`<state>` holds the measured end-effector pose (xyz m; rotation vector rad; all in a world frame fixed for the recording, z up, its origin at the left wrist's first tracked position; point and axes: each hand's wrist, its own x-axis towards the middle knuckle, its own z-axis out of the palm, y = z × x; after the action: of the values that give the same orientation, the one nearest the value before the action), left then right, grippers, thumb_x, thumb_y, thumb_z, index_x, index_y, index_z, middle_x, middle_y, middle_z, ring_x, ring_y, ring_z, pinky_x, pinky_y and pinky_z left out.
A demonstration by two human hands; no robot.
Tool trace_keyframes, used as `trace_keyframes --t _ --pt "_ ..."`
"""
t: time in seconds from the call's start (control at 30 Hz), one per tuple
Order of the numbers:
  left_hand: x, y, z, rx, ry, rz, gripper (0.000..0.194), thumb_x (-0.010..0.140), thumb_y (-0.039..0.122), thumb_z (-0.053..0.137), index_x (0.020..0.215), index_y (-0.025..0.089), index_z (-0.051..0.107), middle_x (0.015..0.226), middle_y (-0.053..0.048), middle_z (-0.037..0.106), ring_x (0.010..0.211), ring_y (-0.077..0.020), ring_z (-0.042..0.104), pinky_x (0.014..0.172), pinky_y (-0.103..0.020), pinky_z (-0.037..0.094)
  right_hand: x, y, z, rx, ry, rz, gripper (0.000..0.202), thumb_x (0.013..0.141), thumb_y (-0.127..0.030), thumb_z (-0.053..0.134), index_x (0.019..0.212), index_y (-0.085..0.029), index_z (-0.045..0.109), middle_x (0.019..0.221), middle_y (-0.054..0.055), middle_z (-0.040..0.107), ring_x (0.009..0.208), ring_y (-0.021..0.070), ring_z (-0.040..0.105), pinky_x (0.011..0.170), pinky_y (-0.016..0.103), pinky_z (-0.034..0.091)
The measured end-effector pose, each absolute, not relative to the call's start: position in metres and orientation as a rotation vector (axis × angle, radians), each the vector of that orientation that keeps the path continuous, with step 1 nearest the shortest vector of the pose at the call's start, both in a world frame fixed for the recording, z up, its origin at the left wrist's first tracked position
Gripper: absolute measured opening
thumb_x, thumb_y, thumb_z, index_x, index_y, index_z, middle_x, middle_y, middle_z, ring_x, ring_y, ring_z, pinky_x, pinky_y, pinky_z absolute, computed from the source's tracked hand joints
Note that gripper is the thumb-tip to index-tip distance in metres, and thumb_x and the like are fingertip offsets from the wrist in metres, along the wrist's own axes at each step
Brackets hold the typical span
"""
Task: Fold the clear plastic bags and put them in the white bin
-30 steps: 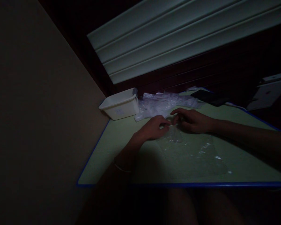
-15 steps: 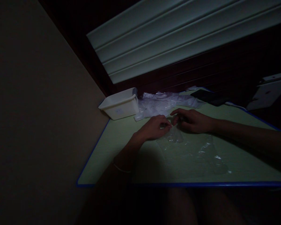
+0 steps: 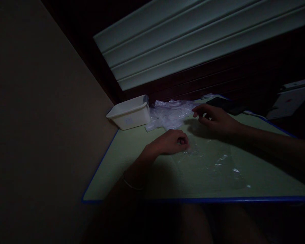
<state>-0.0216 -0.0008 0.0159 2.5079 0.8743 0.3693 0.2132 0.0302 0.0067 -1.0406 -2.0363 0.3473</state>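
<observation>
A clear plastic bag [image 3: 218, 169] lies flat on the pale green table [image 3: 112, 169], its glossy creases catching light. My left hand [image 3: 174, 141] is curled, with fingertips pinched at the bag's upper left end. Above and to the right, my right hand [image 3: 213, 118] hovers over the table with its fingers bent and apart, and nothing shows between them. Behind both hands is a heap of crumpled clear plastic bags [image 3: 167, 115].
At the back left corner stands a white plastic bin [image 3: 130, 115] with a small label. A dark flat object [image 3: 226, 105] lies at the back right. A wall borders the left side, and the table has a blue edge.
My right hand has lifted up and to the right, away from my left hand. My left hand has moved slightly down, and the bag's near end has flattened.
</observation>
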Motion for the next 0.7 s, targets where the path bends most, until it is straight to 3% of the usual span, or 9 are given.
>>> trace_keyframes --t 0.33,0.7 --pt "-0.023 0.0 0.013 2.525 0.854 0.37 0.015 0.082 0.026 0.063 0.088 0.013 0.067 0.085 -0.004 0.066 0.077 -0.0127 0.059 0.072 -0.025 0.046 0.227 0.048 -0.001 -1.503 -2.322 0.203 0.039 0.084 -0.05 0.05 0.087 -0.016 0.067 0.082 0.012 0.071 0.069 0.0236 0.063 0.059 0.031 0.04" --pt "-0.022 -0.001 0.015 2.544 0.843 0.356 0.013 0.083 0.026 0.062 0.088 0.015 0.067 0.085 -0.004 0.066 0.077 -0.0131 0.059 0.073 -0.025 0.046 0.215 0.036 0.01 -1.364 -2.237 0.298 0.023 0.083 -0.036 0.05 0.083 -0.018 0.064 0.084 0.01 0.07 0.073 0.0233 0.063 0.064 0.032 0.042"
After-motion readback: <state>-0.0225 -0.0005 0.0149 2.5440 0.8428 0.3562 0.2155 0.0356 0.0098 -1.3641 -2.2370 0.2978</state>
